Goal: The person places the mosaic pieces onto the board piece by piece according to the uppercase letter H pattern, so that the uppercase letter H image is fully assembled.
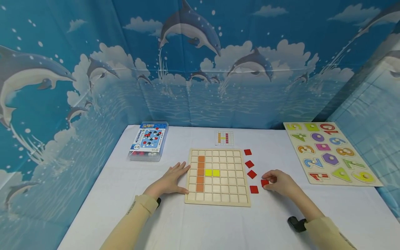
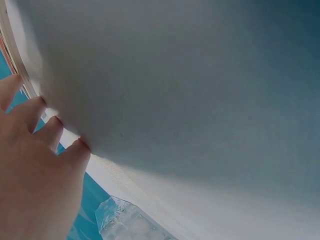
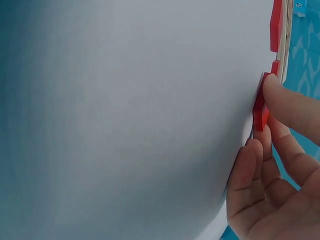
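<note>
A wooden grid board [image 1: 218, 199] lies flat in the middle of the table. A column of several orange tiles [image 1: 201, 172] sits in its left part, with two yellow tiles [image 1: 212, 172] beside that column. With fingers spread, my left hand [image 1: 170, 180] rests at the board's left edge. To the right of the board, my right hand [image 1: 281, 183] pinches a red square tile [image 3: 259, 102] between thumb and fingers, low over the cloth. Several more red tiles [image 1: 254, 189] lie loosely along the board's right side.
Behind the board lies a small printed pattern card [image 1: 224, 138]. A clear plastic box with a blue and white label [image 1: 148, 141] is at the back left. At the right is a wooden number puzzle board [image 1: 331, 152]. A dolphin-printed curtain [image 1: 200, 97] hangs behind the white-covered table.
</note>
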`<control>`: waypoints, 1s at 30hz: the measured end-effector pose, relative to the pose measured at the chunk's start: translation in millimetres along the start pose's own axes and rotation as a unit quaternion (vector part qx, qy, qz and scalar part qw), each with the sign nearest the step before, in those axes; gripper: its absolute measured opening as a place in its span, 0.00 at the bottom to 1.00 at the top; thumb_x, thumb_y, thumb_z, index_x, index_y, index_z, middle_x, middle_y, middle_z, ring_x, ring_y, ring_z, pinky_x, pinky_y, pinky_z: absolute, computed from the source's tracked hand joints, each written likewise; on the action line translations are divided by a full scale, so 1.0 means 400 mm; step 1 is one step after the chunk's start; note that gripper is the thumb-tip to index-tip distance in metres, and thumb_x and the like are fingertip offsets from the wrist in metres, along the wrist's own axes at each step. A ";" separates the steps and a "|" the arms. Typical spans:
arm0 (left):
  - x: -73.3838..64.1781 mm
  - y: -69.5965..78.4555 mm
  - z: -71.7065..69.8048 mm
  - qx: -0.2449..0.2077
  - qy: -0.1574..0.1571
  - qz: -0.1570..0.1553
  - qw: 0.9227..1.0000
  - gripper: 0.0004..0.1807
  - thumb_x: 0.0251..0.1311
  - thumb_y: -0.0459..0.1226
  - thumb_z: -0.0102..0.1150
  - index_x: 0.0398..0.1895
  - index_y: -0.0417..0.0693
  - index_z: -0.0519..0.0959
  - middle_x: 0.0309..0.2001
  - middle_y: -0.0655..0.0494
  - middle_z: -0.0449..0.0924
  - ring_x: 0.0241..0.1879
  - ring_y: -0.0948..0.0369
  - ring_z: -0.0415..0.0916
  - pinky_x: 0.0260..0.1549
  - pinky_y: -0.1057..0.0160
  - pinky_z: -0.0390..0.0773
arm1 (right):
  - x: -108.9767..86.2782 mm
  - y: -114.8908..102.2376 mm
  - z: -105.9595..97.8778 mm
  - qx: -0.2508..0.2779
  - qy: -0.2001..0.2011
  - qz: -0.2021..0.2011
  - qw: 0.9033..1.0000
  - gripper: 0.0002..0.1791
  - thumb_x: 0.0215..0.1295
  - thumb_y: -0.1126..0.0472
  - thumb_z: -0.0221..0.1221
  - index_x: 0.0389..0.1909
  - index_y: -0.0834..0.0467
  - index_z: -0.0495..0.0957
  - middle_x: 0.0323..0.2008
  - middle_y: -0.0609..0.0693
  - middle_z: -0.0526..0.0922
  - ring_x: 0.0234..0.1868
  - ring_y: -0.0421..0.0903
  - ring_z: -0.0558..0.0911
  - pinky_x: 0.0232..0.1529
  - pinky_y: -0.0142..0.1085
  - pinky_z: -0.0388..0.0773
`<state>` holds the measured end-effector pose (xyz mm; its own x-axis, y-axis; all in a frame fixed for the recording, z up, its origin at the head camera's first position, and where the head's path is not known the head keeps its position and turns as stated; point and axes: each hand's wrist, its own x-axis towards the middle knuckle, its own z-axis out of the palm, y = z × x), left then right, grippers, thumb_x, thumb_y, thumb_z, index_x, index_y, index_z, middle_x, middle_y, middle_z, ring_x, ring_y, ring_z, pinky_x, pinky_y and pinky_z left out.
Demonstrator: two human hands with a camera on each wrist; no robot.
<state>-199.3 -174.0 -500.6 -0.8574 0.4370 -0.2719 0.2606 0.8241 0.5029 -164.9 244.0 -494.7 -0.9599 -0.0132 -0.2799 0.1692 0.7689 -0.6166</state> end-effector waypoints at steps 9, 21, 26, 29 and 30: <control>-0.002 -0.002 -0.001 0.000 0.000 0.006 1.000 0.55 0.47 0.50 0.76 0.78 0.54 0.56 0.80 0.50 0.46 0.79 0.49 0.38 0.77 0.45 0.42 | -0.005 -0.002 -0.002 0.002 -0.006 -0.004 1.000 0.15 0.53 0.64 0.72 0.38 0.62 0.78 0.29 0.52 0.73 0.36 0.47 0.72 0.35 0.35 0.73; -0.001 0.002 -0.004 0.002 -0.004 0.010 1.000 0.55 0.48 0.50 0.75 0.78 0.54 0.55 0.80 0.51 0.45 0.80 0.49 0.38 0.77 0.45 0.42 | -0.008 -0.005 -0.021 0.028 -0.029 0.006 0.999 0.13 0.57 0.61 0.70 0.38 0.62 0.77 0.30 0.52 0.77 0.33 0.46 0.74 0.34 0.34 0.76; -0.001 -0.001 -0.002 0.003 -0.004 0.008 1.000 0.55 0.48 0.50 0.75 0.78 0.54 0.55 0.80 0.50 0.45 0.79 0.49 0.38 0.77 0.45 0.42 | 0.000 -0.016 -0.022 0.049 -0.024 0.005 0.999 0.15 0.58 0.59 0.69 0.40 0.62 0.76 0.29 0.51 0.77 0.30 0.46 0.76 0.32 0.33 0.78; -0.001 -0.002 -0.002 0.005 -0.003 0.008 1.000 0.55 0.48 0.49 0.75 0.78 0.54 0.55 0.80 0.50 0.46 0.79 0.48 0.38 0.77 0.45 0.42 | 0.009 -0.033 -0.021 0.064 -0.016 0.004 0.998 0.17 0.58 0.58 0.69 0.42 0.62 0.76 0.30 0.51 0.77 0.30 0.46 0.76 0.32 0.32 0.79; -0.001 -0.003 -0.002 0.005 -0.003 0.009 1.000 0.55 0.48 0.49 0.75 0.78 0.54 0.55 0.80 0.50 0.46 0.79 0.48 0.38 0.77 0.45 0.42 | 0.012 -0.040 -0.020 0.070 -0.013 0.004 0.997 0.18 0.58 0.57 0.69 0.43 0.62 0.76 0.31 0.52 0.77 0.30 0.45 0.76 0.33 0.32 0.80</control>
<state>-199.6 -175.3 -500.4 -0.8501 0.4536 -0.2675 0.2806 0.8201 0.4987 -174.2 236.7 -480.3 -0.9529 -0.0257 -0.3023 0.2075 0.6715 -0.7113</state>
